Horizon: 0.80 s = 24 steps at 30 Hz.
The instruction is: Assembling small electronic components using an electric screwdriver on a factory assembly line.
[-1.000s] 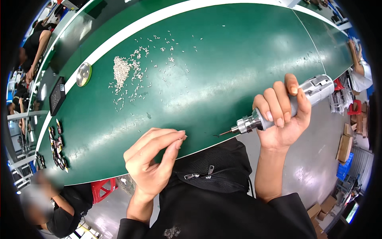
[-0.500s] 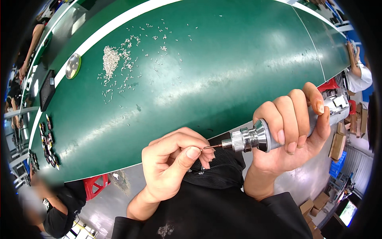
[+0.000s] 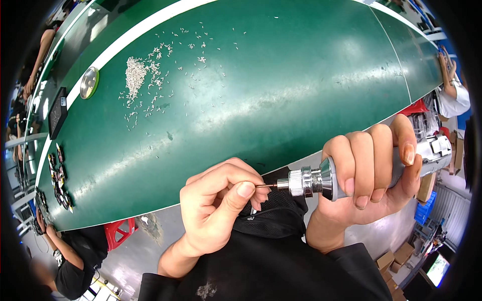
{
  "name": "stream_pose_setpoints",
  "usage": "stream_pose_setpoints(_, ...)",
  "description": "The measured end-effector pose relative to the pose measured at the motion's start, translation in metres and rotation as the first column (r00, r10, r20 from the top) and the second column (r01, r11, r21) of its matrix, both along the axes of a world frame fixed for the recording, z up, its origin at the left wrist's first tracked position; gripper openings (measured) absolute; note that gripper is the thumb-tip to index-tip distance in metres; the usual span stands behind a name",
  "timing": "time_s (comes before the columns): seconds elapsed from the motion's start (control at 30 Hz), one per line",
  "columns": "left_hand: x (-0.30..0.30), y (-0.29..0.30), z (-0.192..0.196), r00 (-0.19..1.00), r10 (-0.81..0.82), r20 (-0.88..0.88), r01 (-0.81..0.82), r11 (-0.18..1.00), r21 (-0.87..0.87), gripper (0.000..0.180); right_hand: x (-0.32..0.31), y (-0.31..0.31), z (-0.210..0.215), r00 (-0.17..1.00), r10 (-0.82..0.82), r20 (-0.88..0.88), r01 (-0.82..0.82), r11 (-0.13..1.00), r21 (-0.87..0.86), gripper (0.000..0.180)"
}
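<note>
My right hand (image 3: 369,175) is wrapped round a grey electric screwdriver (image 3: 329,179) with a silver collar, held nearly level over the table's near edge. From its chuck a thin copper-coloured bit (image 3: 266,185) points left. Its tip ends between the thumb and forefinger of my left hand (image 3: 211,210), which are pinched together; whatever small thing they hold is hidden. Beyond my hands, a heap of tiny pale pin-like pieces (image 3: 134,75) lies on the green table (image 3: 281,125), with many more strewn to its right.
A round dish with a green rim (image 3: 89,83) and a black box (image 3: 58,113) stand at the table's left. Nearer lies a row of small dark, multicoloured items (image 3: 60,180). A co-worker (image 3: 75,256) sits at lower left beside a red stool (image 3: 120,233). Cardboard boxes (image 3: 385,261) stand lower right.
The screwdriver in my right hand has dipped slightly, and its bit now lines up with my left pinch. My left hand stays almost where it was. The co-worker's arm has shifted.
</note>
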State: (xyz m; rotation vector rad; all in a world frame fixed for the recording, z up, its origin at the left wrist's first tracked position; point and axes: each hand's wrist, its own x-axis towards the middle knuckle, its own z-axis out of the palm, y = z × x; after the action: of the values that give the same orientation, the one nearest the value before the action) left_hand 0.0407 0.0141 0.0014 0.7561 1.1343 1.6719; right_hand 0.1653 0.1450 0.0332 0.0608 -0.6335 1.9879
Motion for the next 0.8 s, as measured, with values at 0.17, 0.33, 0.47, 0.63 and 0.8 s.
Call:
stream_pose_setpoints(0.17,0.006,0.007,0.002,0.896,0.064,-0.440,-0.073,0.997,-0.004,0.008,0.005,0.002,-0.002,0.998,-0.010,0.062,0.006,0.998,0.064,0.012)
stream_pose_setpoints(0.33,0.008,0.011,-0.005,0.856,0.088,-0.510,-0.099,0.995,0.006,0.006,0.005,0.010,-0.016,1.000,0.021,0.012,-0.022,1.000,0.022,0.012)
stream_pose_setpoints(0.47,0.001,0.017,-0.005,0.877,0.015,-0.481,-0.012,1.000,0.009,0.009,0.002,0.017,-0.020,0.999,0.029,-0.035,-0.031,0.999,-0.043,0.013)
stream_pose_setpoints(0.63,-0.021,0.030,0.000,0.797,0.135,-0.589,-0.104,0.991,0.086,0.035,0.004,0.028,-0.023,0.998,-0.015,-0.057,0.010,0.996,-0.087,0.013)
stream_pose_setpoints(0.8,-0.075,0.056,0.015,0.596,0.108,-0.796,-0.134,0.990,0.034,0.025,0.001,0.031,-0.042,0.991,-0.105,0.087,0.120,0.973,-0.197,0.012)
